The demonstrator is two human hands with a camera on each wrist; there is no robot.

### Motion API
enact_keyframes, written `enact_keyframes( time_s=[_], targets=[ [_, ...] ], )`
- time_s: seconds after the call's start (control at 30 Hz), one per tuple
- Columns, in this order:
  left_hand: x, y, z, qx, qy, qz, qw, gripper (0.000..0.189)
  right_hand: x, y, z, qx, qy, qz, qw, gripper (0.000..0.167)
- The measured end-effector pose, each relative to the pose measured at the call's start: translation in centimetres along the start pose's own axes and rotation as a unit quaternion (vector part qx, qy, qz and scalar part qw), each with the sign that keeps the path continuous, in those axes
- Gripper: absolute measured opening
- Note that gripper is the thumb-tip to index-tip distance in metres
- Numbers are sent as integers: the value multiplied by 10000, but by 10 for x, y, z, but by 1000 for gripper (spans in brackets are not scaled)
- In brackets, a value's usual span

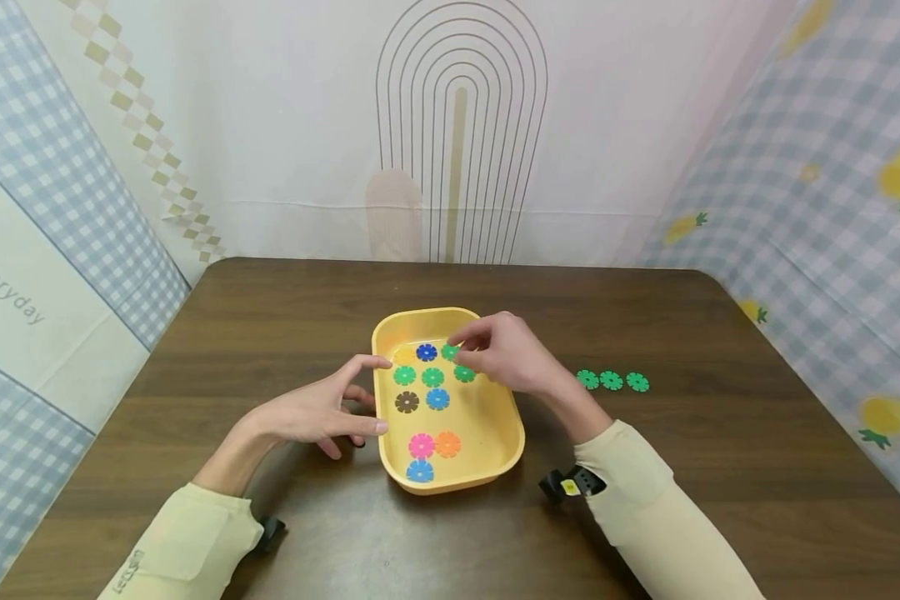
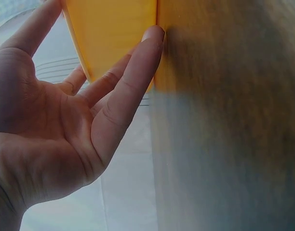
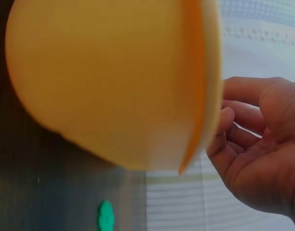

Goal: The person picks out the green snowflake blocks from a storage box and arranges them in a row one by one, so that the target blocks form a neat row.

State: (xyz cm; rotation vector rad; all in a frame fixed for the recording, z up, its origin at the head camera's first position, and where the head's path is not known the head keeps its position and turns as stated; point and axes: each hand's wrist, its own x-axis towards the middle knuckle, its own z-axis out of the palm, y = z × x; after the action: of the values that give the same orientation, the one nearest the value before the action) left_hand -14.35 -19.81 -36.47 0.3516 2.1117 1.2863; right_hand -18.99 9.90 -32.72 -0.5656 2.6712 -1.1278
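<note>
A yellow plastic tray [image 1: 487, 454] stands on the table with several snowflake-shaped discs lying flat inside. Among them are a dark blue disc [image 1: 426, 352], a brown disc [image 1: 407, 402], a pink disc [image 1: 422, 445], an orange disc [image 1: 447, 444] and a green disc [image 1: 404, 376]. My left hand [image 1: 318, 408] touches the tray's left side, fingers spread and fairly straight, as the left wrist view also shows. Over the tray's far right part, my right hand [image 1: 513, 354] has bent fingers at another green disc [image 1: 449, 352]. Whether they pinch it cannot be told; the tray wall [image 3: 104, 86] hides the fingertips.
Three green discs [image 1: 611, 381] lie in a row on the brown wooden table [image 1: 292, 317], right of the tray. Behind the table hangs a pale patterned cloth [image 1: 292, 125], with checked cloth at both sides.
</note>
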Motion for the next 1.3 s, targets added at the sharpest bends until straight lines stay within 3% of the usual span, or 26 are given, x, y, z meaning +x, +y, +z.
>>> enact_keyframes(
  time_s=[0.27,0.63,0.97,1.13,1.3],
  targets=[
    [3,2,0,92,41,-65,9999,84,16,-7,17,-372,-528,19,9979,24],
    [5,0,0,47,70,-65,9999,84,35,0,39,580,-844,40,9947,27],
    [6,1,0,-1,121,-123,9999,85,45,2,53,1,-781,413,9961,24],
    [8,2,0,-6,136,-96,9999,84,50,2,56,-380,-617,359,9967,21],
    [8,1,0,-39,131,-58,9999,84,55,2,58,-661,-771,287,9944,24]
  ],
)
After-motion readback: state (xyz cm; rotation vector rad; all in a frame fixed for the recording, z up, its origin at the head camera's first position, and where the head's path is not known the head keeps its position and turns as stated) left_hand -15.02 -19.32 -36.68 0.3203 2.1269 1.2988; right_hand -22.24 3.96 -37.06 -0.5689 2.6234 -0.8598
